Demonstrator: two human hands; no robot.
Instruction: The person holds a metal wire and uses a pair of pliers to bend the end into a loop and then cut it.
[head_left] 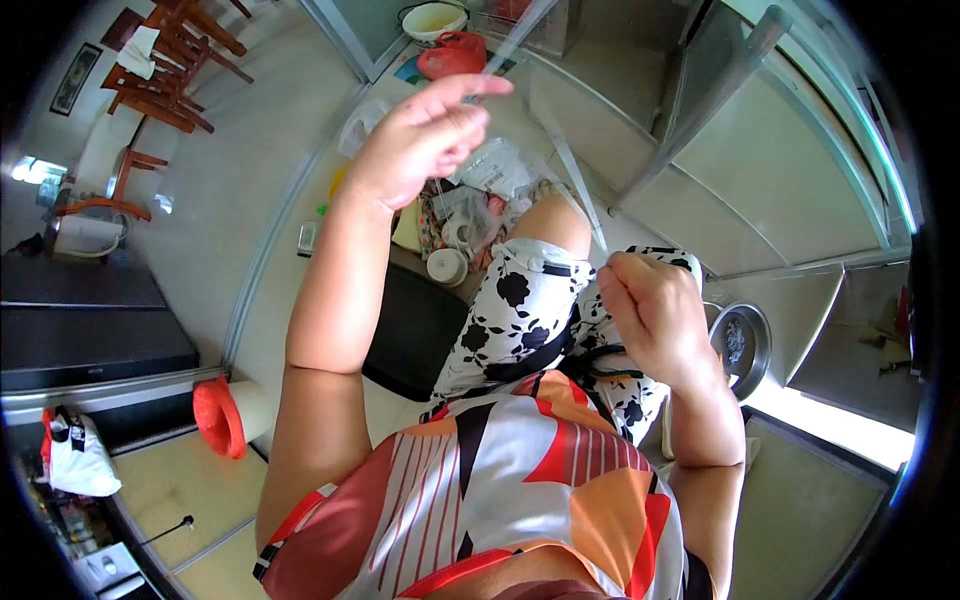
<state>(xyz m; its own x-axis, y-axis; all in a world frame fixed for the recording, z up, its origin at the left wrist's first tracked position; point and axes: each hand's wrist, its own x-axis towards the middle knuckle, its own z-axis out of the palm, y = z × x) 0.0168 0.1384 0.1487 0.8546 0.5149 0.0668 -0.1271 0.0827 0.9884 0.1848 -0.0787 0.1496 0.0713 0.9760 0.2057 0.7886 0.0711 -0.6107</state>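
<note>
My left hand (425,140) is raised at upper centre, index finger stretched out, the thumb and other fingers curled together; what they hold, if anything, is too small to tell. My right hand (655,315) is closed in a pinch above my right thigh. A thin clear strip (575,180) slants down to its fingertips. The strip's upper part is hard to make out against the pale cabinets. Below my left hand, clear plastic bags (495,168) and a white roll (447,266) lie on the floor.
A black board (415,330) is beside my left leg. A metal bowl (742,345) stands at right, past my right hand. At the top are a red bag (452,55) and a white bucket (434,22). Wooden chairs (175,65) and a red-rimmed bin (222,418) are at left.
</note>
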